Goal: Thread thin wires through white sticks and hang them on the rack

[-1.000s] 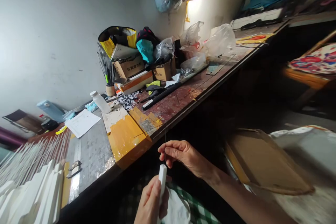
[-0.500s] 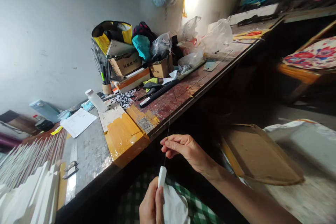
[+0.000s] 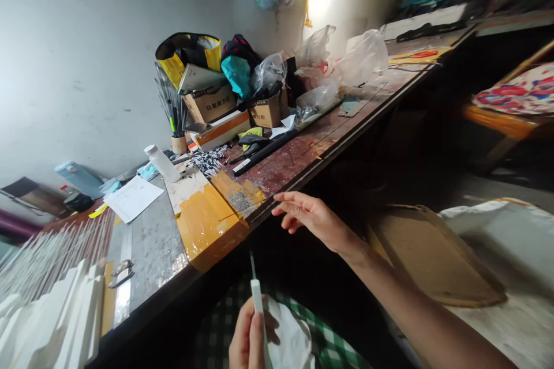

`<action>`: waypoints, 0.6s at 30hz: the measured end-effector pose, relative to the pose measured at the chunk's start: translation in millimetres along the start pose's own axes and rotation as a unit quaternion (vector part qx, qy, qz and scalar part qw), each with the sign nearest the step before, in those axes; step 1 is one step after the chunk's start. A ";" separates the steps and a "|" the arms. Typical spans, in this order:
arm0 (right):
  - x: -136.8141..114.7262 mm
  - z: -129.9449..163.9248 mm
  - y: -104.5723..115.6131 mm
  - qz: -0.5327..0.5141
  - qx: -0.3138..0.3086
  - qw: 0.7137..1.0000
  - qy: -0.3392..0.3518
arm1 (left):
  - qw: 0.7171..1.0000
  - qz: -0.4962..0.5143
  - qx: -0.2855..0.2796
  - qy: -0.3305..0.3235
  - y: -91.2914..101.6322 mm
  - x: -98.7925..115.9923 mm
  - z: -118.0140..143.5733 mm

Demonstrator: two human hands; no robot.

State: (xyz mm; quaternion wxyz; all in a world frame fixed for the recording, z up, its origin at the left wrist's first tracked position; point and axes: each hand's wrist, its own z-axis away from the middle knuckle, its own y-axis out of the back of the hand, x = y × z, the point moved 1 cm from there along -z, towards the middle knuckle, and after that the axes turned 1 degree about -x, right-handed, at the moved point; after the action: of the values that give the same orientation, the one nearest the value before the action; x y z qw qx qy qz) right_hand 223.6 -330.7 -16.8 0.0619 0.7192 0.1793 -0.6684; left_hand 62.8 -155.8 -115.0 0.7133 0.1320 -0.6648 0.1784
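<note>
My left hand [image 3: 247, 337] at the bottom edge grips a slim white foam stick [image 3: 257, 305] held upright, with a thin dark rod [image 3: 251, 265] poking out of its top end. A white cloth [image 3: 291, 341] lies over my green checked lap beside that hand. My right hand [image 3: 308, 218] hovers with its fingers spread and nothing in it, just off the front edge of the workbench [image 3: 298, 167], above and to the right of the stick.
Yellow tape patches [image 3: 203, 219], a metal ruler [image 3: 125, 277], rows of white sticks [image 3: 47, 300], a white bottle [image 3: 162, 164], a paper sheet [image 3: 132, 199], cardboard boxes [image 3: 212, 105] and plastic bags [image 3: 359, 57] crowd the bench. A cardboard piece [image 3: 433, 259] lies on the floor at right.
My right hand let go of the thin rod and lifted away toward the bench edge, fingers spreading. The rod now sits deeper in the white stick, which my left hand has shifted slightly left.
</note>
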 end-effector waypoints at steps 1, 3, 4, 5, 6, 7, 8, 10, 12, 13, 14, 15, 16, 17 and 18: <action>3.8 7.2 -3.7 0.036 -0.022 0.999 -0.003 | 0.999 0.040 0.011 0.009 -1.7 5.7 -3.5; 16.6 27.4 -13.1 0.114 -0.093 0.988 -0.037 | 0.992 0.117 0.028 0.029 -7.4 18.3 -12.0; 25.0 39.0 -17.6 0.146 -0.122 0.980 -0.068 | 0.988 0.151 0.028 0.034 -11.3 24.1 -16.8; 33.6 50.7 -21.5 0.176 -0.146 0.969 -0.090 | 0.983 0.179 0.027 0.035 -15.7 29.0 -21.7; 42.0 61.6 -24.6 0.196 -0.167 0.960 -0.111 | 0.979 0.199 0.025 0.033 -20.5 32.7 -26.6; 49.3 71.2 -26.4 0.205 -0.178 0.954 -0.130 | 0.977 0.210 0.020 0.028 -25.7 35.1 -31.1; 55.1 79.0 -26.9 0.218 -0.173 0.950 -0.137 | 0.976 0.216 0.013 0.025 -31.2 36.2 -35.0; 61.1 89.3 -24.8 0.255 -0.134 0.949 -0.128 | 0.975 0.221 -0.002 0.020 -41.8 36.1 -40.7; 60.4 94.0 -20.6 0.297 -0.076 0.946 -0.103 | 0.975 0.221 -0.010 0.019 -50.5 35.5 -43.4; 58.7 95.0 -18.6 0.312 -0.053 0.944 -0.094 | 0.975 0.221 -0.007 0.017 -53.7 35.8 -43.9; 56.7 95.5 -17.1 0.320 -0.038 0.942 -0.090 | 0.975 0.221 -0.002 0.016 -56.0 36.5 -44.3; 54.9 95.8 -15.9 0.326 -0.027 0.941 -0.088 | 0.975 0.221 0.002 0.016 -57.5 37.5 -44.6; 53.5 96.1 -15.1 0.331 -0.020 0.939 -0.087 | 0.975 0.220 0.005 0.016 -58.5 38.7 -45.2; 52.6 96.4 -14.4 0.337 -0.018 0.938 -0.085 | 0.976 0.218 0.006 0.016 -59.1 39.9 -46.1; 52.3 96.8 -13.9 0.341 -0.021 0.936 -0.082 | 0.976 0.216 0.005 0.016 -59.5 40.7 -47.3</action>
State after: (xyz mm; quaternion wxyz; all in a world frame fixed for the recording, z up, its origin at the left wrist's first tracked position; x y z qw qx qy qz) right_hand 130.1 -340.5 -75.8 0.3159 0.6780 -0.0681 -0.6602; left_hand 133.1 -186.2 -75.4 0.6680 -0.0139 -0.6651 0.3335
